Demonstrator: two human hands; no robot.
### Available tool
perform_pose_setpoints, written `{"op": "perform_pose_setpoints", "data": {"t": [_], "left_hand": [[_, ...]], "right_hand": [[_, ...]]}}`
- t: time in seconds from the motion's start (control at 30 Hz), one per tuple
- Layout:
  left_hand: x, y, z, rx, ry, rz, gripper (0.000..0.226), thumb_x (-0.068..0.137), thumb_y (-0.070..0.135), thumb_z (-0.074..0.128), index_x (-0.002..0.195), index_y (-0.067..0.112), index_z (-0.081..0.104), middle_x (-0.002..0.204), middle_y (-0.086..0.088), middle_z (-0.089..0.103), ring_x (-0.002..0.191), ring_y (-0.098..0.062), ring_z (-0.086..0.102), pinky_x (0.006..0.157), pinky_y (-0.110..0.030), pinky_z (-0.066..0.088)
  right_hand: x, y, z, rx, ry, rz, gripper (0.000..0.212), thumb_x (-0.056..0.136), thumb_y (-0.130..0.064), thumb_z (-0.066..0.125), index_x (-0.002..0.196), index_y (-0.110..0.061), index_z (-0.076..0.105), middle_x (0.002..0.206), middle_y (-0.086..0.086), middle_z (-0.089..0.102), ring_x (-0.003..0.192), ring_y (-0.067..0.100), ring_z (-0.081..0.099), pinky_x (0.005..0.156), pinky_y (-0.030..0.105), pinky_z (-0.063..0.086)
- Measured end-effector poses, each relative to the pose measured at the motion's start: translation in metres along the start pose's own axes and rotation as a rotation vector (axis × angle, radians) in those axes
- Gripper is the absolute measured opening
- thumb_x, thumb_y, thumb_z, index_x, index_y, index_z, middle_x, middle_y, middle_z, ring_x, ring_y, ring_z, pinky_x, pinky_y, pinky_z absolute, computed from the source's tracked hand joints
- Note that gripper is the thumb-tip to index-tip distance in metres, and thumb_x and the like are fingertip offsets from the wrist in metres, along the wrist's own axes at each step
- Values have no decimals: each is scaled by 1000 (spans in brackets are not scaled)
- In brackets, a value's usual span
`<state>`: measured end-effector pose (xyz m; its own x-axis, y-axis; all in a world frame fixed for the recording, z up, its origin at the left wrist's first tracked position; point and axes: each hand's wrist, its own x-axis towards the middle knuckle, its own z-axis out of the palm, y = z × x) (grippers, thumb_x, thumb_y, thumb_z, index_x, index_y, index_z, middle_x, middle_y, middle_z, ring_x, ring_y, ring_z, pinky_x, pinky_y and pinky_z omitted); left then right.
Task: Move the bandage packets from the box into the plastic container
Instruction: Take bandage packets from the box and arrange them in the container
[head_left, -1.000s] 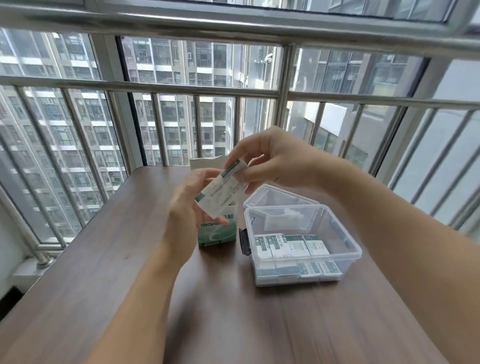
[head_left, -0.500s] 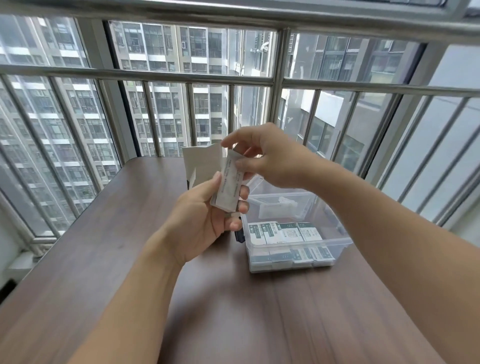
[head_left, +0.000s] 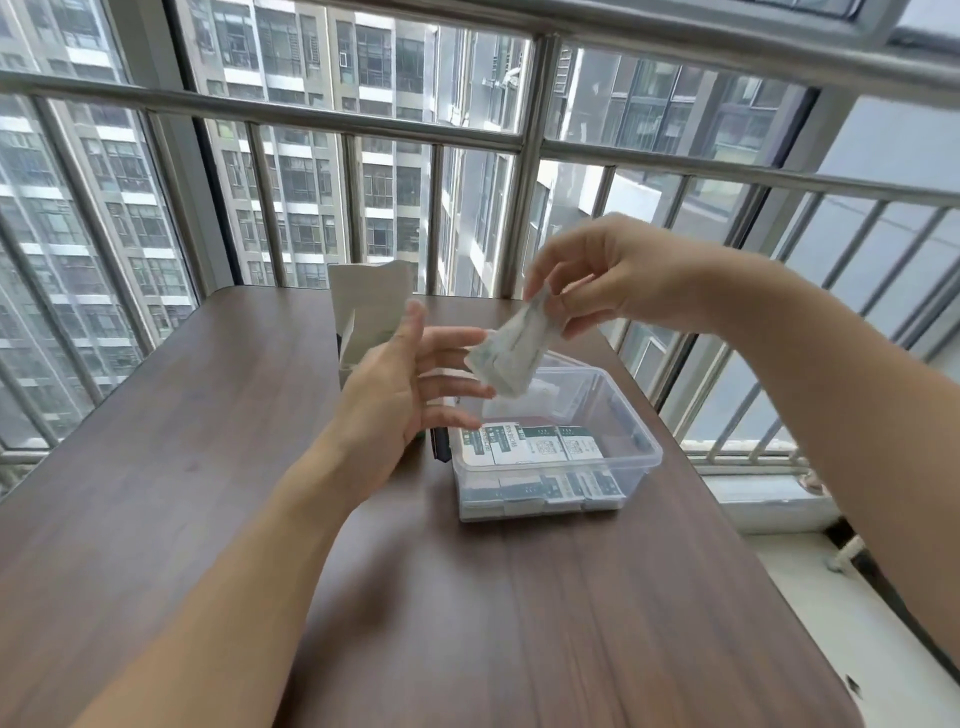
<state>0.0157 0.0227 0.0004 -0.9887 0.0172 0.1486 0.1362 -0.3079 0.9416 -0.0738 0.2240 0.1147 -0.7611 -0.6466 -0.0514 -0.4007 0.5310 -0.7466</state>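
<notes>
- Bandage packets, held bunch (head_left: 511, 349): white and green, blurred, hanging tilted above my plastic container (head_left: 641, 457).
- Packets in container (head_left: 535, 447): flat rows.
- Box (head_left: 366, 317): upright, flap open, behind.

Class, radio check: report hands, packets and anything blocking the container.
Right hand pinching packets above the container. Left hand open, beside the box. More packets already inside. Container open, nothing blocking.

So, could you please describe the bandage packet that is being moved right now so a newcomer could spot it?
Start at the clear plastic container on the brown wooden table. Above its far end, the right hand pinches a crumpled white bandage packet. Unlike the flat packets in the container, it hangs in the air.
</notes>
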Motion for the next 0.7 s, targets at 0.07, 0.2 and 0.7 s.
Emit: {"op": "perform_pose_setpoints", "data": {"t": [0.07,0.2,0.7], "left_hand": [[2,-2,-1,62,68,55,64,86,58,42,104,4,73,94,-12,74,86,-24,73,60,-30,59],[1,-6,0,125,81,135,49,91,46,48,96,3,72,87,-15,70,71,-21,69,48,-29,55],[3,-13,-4,289,127,248,39,100,37,51,89,6,73,75,-4,65,60,-14,55,39,-21,38]], "right_hand": [[1,8,-10,-79,-73,60,23,90,10,65,98,-9,74,87,5,76,86,19,75,76,25,61],[9,13,-13,-239,-183,142,25,91,10,65,97,-13,74,78,-4,76,77,12,75,71,21,60],[28,50,38,-622,-351,221,29,93,0,65,115,-18,70,93,-3,68,73,13,74,71,22,58]]}}
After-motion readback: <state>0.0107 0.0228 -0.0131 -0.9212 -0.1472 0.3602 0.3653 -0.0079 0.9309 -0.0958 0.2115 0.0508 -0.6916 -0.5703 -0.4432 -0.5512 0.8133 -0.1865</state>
